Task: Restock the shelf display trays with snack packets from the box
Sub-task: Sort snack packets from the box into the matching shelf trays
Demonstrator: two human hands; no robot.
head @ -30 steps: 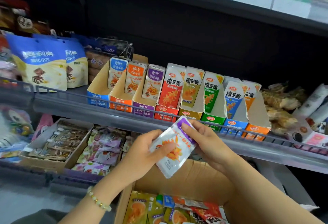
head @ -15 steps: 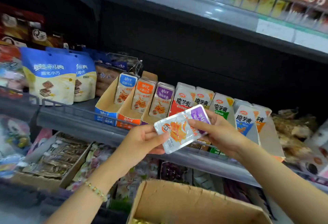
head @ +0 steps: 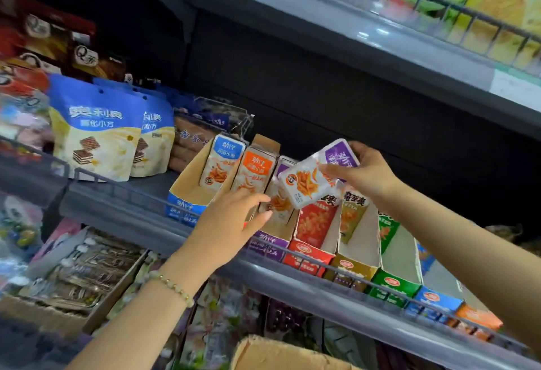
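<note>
While left hand hovers open, right hand pinches packet.

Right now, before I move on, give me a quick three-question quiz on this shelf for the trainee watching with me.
1. True or false: the right hand holds a purple-topped packet above the trays.
2. Which tray front matches that packet's top? A blue, B purple, C green.
3. Fill in: the left hand holds ___.

Key: 1 true. 2 B, the purple tray. 3 nothing; its fingers are straight and reach toward the packets standing in the trays.
</note>
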